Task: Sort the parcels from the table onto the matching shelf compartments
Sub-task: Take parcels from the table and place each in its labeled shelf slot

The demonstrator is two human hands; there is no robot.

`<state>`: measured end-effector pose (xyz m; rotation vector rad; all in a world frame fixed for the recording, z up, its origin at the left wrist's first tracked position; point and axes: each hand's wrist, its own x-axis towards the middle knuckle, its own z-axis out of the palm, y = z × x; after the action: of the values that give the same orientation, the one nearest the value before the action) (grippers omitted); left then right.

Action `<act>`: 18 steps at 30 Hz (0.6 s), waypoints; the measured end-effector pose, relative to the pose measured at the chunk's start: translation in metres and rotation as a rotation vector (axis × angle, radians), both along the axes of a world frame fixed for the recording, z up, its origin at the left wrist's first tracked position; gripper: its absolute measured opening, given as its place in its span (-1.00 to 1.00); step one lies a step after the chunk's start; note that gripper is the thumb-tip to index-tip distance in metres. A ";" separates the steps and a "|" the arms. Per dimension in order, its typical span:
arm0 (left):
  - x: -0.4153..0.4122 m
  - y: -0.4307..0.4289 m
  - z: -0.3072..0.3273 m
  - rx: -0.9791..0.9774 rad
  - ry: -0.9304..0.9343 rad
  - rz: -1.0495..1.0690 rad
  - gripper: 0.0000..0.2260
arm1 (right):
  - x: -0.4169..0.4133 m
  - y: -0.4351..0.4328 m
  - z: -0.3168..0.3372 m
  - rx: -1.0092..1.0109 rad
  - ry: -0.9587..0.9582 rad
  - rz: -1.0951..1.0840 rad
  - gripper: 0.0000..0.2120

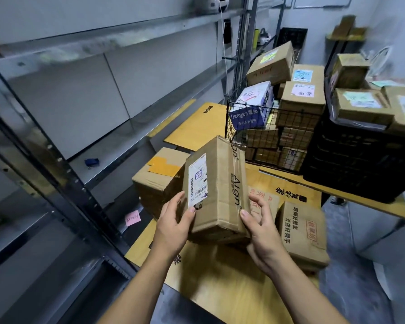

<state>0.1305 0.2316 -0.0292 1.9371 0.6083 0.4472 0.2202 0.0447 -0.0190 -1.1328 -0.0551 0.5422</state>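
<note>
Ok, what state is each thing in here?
Parcel: taped shut, held above the table, tilted.
Left hand: grips the parcel's left side.
Right hand: holds its right corner, thumb on top.
Wire basket: heaped with boxes.
Blue box: tilted on that heap.
Black crate: cartons stacked on top.

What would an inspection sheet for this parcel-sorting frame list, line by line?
Surface: table covered with flattened yellow cardboard.
Job's things: labelled box held above the table; taped box and printed box standing on it; wire basket and black crate piled with boxes.
Clutter: pink note beside the table; small blue thing on the shelf.
Hands: left hand and right hand both hold the labelled box.
Cables: white cable hangs beside a shelf post.
Surroundings: grey metal shelf on the left.
</note>
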 end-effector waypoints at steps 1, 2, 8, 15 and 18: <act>-0.001 0.001 -0.003 -0.026 0.015 -0.002 -0.54 | -0.002 -0.001 0.000 0.003 -0.004 0.012 -0.57; -0.002 0.002 -0.004 -0.064 0.016 -0.016 -0.52 | -0.003 -0.003 0.000 0.007 -0.007 0.023 -0.56; -0.011 0.001 -0.001 -0.074 -0.096 -0.083 -0.49 | 0.003 -0.014 0.002 -0.060 -0.090 0.081 -0.51; -0.026 0.001 0.014 0.161 -0.110 -0.022 -0.50 | 0.006 -0.020 0.014 -0.547 -0.553 0.163 -0.66; -0.034 -0.003 0.015 0.177 -0.112 0.000 -0.50 | 0.002 -0.014 0.027 -0.517 -0.566 0.173 -0.74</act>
<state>0.0961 0.2282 -0.0140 2.0636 0.5102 0.6224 0.2225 0.0309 0.0084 -1.7749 -0.5312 0.3793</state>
